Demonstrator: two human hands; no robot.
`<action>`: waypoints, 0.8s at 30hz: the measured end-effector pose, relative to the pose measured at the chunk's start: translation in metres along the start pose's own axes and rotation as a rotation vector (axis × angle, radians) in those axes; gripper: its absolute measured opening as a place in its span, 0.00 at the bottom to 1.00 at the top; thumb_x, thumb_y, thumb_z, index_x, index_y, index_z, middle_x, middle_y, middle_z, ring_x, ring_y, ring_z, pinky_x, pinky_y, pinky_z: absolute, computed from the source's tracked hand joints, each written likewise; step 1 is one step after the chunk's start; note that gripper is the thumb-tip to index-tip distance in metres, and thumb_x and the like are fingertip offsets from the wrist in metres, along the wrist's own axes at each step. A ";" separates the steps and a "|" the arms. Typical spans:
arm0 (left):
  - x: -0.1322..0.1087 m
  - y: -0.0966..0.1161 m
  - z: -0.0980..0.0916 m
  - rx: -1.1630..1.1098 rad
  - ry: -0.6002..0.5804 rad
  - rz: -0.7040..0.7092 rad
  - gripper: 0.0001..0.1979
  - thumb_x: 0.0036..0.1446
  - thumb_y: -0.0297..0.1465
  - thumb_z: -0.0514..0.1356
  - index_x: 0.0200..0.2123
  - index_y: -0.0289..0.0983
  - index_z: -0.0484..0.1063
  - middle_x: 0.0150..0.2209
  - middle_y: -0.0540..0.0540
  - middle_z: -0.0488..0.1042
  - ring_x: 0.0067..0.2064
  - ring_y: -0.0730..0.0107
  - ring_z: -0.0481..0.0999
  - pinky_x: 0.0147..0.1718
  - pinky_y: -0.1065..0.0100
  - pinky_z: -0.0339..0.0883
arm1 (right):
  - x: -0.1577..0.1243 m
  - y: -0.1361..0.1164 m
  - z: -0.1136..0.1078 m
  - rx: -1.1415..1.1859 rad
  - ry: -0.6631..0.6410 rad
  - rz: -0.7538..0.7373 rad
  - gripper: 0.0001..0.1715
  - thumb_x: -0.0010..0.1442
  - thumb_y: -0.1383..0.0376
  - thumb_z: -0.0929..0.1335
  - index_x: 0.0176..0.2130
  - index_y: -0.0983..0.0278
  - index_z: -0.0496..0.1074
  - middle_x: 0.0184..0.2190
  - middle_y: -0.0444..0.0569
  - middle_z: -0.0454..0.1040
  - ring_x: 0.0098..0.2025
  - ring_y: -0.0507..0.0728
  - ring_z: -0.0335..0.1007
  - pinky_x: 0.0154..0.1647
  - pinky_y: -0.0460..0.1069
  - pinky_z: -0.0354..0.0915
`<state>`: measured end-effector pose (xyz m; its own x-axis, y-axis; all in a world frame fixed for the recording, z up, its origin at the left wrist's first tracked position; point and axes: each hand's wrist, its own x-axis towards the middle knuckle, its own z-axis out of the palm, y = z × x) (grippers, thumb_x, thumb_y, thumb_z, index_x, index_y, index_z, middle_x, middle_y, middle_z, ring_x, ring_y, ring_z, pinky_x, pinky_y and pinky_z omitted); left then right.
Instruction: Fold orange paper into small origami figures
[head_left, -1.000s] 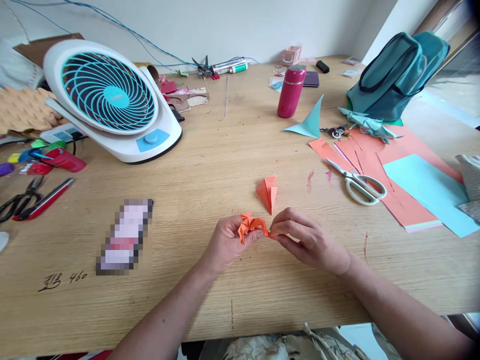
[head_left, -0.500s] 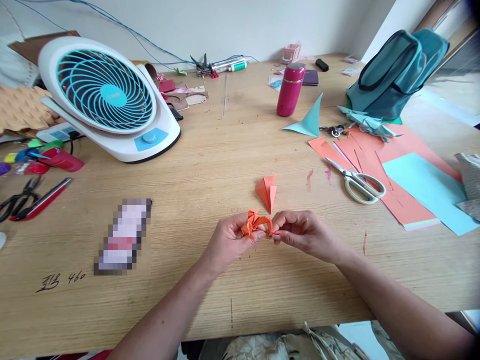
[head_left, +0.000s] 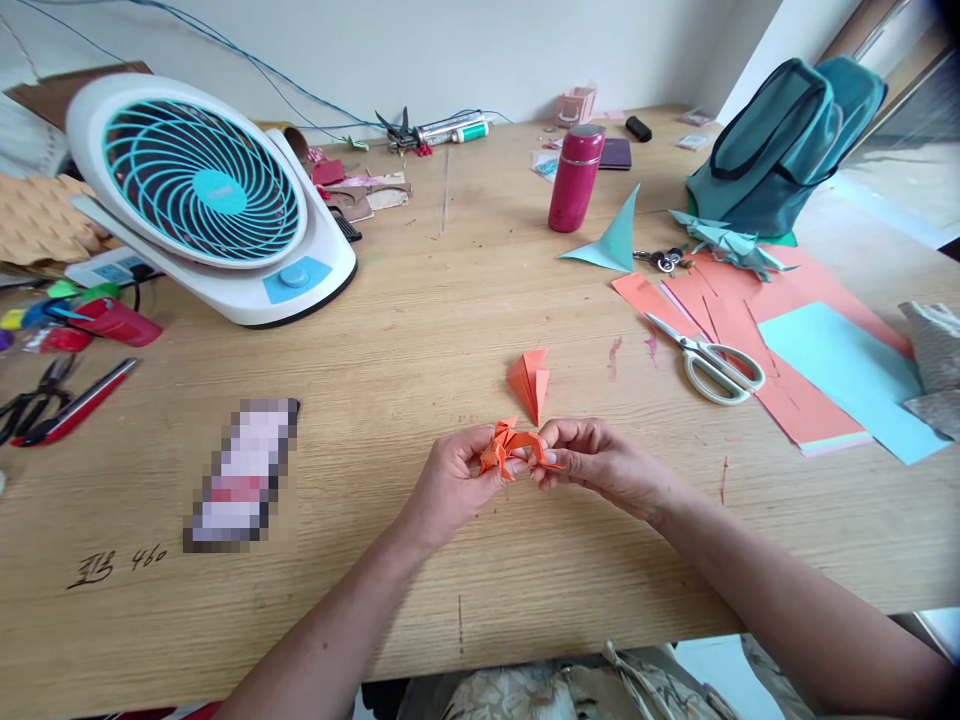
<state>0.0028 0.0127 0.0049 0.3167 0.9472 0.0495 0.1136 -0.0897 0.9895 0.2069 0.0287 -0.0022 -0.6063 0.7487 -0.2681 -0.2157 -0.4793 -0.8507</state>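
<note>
Between my hands, just above the table, is a small orange origami figure (head_left: 498, 449) with several folded points and a curved strip on its right. My left hand (head_left: 459, 478) pinches its left body between thumb and fingers. My right hand (head_left: 596, 462) is closed on the curved right end, thumb and forefinger pressed together there. The fingertips partly cover the paper. Just beyond the hands, a separate folded orange paper piece (head_left: 531, 382) lies on the table, its narrow tip pointing toward me.
White-handled scissors (head_left: 712, 365) lie on orange paper sheets (head_left: 806, 400) at right, beside a light blue sheet (head_left: 840, 365). A magenta flask (head_left: 576, 180) and teal bag (head_left: 765, 160) stand farther back. At left are a fan (head_left: 225, 200), a blurred-out phone-like object (head_left: 244, 470) and a red cutter (head_left: 79, 402).
My right hand's fingers have shifted slightly left and closer around the curved end of the figure. My left hand keeps its pinch. The whole view has moved a little.
</note>
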 end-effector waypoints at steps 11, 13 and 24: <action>0.001 -0.011 0.002 -0.004 0.049 -0.085 0.07 0.56 0.33 0.65 0.30 0.35 0.75 0.27 0.50 0.73 0.30 0.73 0.69 0.32 0.71 0.64 | 0.004 0.004 -0.005 0.072 0.113 0.068 0.17 0.47 0.58 0.81 0.31 0.64 0.78 0.29 0.44 0.80 0.26 0.46 0.73 0.32 0.42 0.69; 0.001 -0.011 0.002 0.002 0.054 -0.084 0.07 0.55 0.33 0.66 0.30 0.35 0.75 0.27 0.50 0.73 0.30 0.73 0.69 0.32 0.71 0.63 | 0.004 0.004 -0.004 0.071 0.101 0.077 0.18 0.48 0.56 0.81 0.31 0.65 0.78 0.29 0.44 0.80 0.27 0.47 0.73 0.33 0.43 0.70; 0.000 -0.006 0.004 0.072 0.123 -0.094 0.07 0.54 0.33 0.65 0.28 0.35 0.75 0.26 0.50 0.74 0.29 0.73 0.70 0.32 0.71 0.64 | 0.008 0.003 0.002 0.054 0.145 -0.006 0.19 0.43 0.60 0.83 0.29 0.64 0.76 0.26 0.40 0.77 0.25 0.46 0.72 0.30 0.42 0.69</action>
<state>0.0057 0.0117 -0.0015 0.1846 0.9826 -0.0222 0.2059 -0.0166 0.9784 0.1994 0.0323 -0.0058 -0.4889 0.8081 -0.3285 -0.2623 -0.4953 -0.8282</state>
